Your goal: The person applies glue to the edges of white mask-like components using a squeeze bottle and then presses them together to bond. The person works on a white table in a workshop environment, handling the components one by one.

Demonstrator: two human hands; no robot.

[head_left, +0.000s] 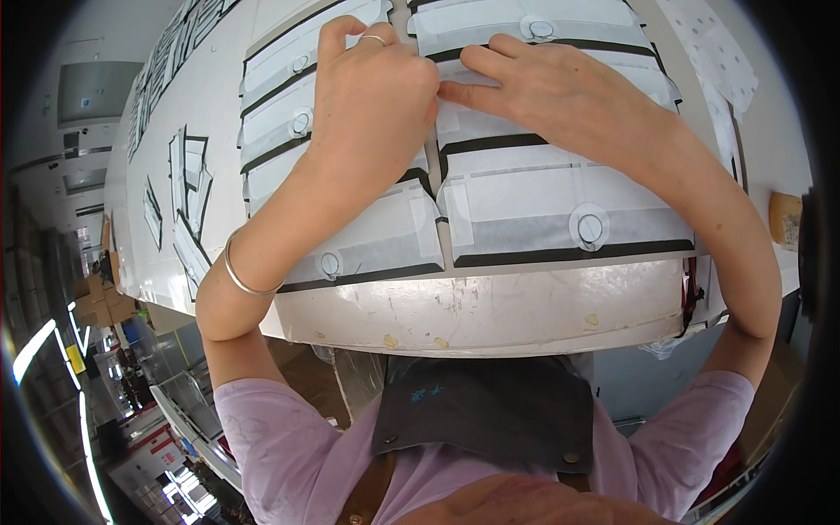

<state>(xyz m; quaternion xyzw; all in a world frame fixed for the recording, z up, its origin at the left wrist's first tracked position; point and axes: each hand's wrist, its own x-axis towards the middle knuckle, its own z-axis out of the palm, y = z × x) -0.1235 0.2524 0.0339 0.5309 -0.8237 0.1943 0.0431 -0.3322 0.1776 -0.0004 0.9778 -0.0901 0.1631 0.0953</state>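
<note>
Both hands are together over the gap between two columns of flat white pieces with black edges. My left hand, with a ring and a bangle, is closed with its fingers curled over the left column. Whatever its fingertips pinch is hidden beneath the hand. My right hand rests on a white piece of the right column, its thumb and bent forefinger apart. Its thumb tip touches or nearly touches the left hand. Nearer me lies a right-hand white piece with a round disc, beside a left-hand white piece.
Loose black-and-white strips lie on the table at the left, with more rows of strips farther back. A dotted white sheet is at the far right, beyond it a tan roll. The worn front edge faces me.
</note>
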